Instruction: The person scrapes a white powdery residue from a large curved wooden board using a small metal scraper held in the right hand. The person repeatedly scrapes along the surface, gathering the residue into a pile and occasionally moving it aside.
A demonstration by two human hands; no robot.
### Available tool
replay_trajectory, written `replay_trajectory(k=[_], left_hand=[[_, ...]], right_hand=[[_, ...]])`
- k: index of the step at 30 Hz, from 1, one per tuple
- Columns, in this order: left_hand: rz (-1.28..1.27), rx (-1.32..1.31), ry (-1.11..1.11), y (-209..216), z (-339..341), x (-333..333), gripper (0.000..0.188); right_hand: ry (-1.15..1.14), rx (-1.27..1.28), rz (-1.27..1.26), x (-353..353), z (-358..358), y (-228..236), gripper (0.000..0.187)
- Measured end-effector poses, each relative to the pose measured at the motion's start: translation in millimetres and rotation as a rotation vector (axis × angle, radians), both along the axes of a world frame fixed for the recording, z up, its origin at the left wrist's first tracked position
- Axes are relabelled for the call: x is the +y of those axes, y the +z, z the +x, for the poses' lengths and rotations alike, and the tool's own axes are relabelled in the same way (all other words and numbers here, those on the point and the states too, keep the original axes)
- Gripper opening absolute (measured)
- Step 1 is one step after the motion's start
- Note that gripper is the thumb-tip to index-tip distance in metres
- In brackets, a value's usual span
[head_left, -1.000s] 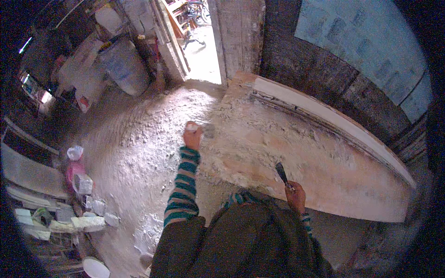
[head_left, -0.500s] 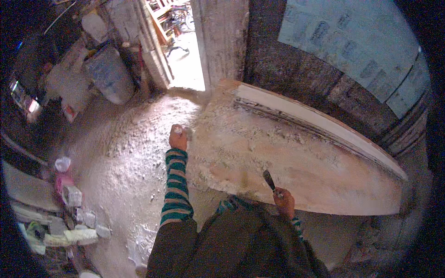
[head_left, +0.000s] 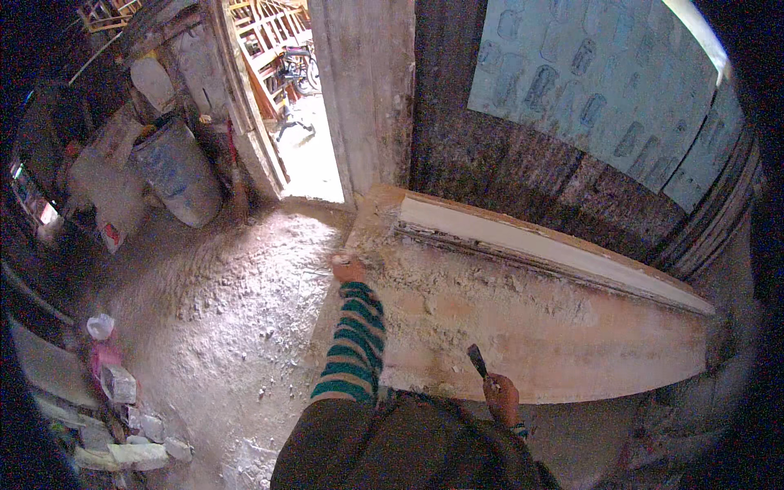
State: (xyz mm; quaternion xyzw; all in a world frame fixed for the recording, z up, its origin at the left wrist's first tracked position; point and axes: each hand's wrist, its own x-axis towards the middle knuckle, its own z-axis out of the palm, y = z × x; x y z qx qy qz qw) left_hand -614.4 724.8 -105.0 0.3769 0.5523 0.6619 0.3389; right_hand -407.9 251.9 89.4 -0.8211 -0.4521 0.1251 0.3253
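Note:
My right hand (head_left: 501,395) is wrapped round the handle of a putty knife (head_left: 476,358), its dark blade tilted up over the near part of a pale, dusty work board (head_left: 572,343). Crumbly bits of plaster (head_left: 506,278) lie scattered across the board, mostly on its left and far parts. My left hand (head_left: 349,268) reaches forward to the board's far left corner, fingers closed. Something whitish shows at those fingers, too small and blurred to name.
A raised white-faced strip (head_left: 523,245) edges the board's far side. Rubble-strewn floor (head_left: 237,302) spreads left of it. A grey-blue barrel (head_left: 178,175) stands beside the bright doorway (head_left: 314,163). White blocks and bags (head_left: 122,392) lie at the lower left. Behind is a blue panel (head_left: 596,82).
My left hand has moved from above the floor rightward to the board's corner. The view has shifted, so the board sits lower. The putty knife stays in my right hand.

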Motion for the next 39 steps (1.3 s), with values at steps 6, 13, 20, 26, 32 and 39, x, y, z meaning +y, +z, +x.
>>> replay_trajectory(k=[6, 13, 20, 26, 32, 39], left_hand=[[0.087, 0.405, 0.085, 74.6, -70.5, -61.5, 0.016], [0.198, 0.178, 0.043, 142.2, -56.2, -84.2, 0.023], [0.218, -0.012, 0.189, 109.3, 68.4, -12.0, 0.029], [0.178, -0.437, -0.072, 31.9, 65.0, 54.7, 0.018], [-0.035, -0.187, -0.327, 74.4, 73.9, -15.3, 0.015], [0.143, 0.205, -0.268, 73.6, -48.4, -57.4, 0.014]], right_hand=[[0.018, 0.061, -0.025, -16.8, 8.3, -17.9, 0.023], [0.079, 0.013, 0.0, -2.5, 4.7, -26.6, 0.022], [-0.014, 0.026, -0.302, 6.7, -2.4, 20.2, 0.022], [-0.057, 0.096, 0.004, -11.9, -10.0, 24.3, 0.022], [-0.039, -0.006, 0.015, -37.9, -8.8, -5.3, 0.023], [0.099, 0.101, 0.079, -16.3, -9.1, -8.6, 0.025]])
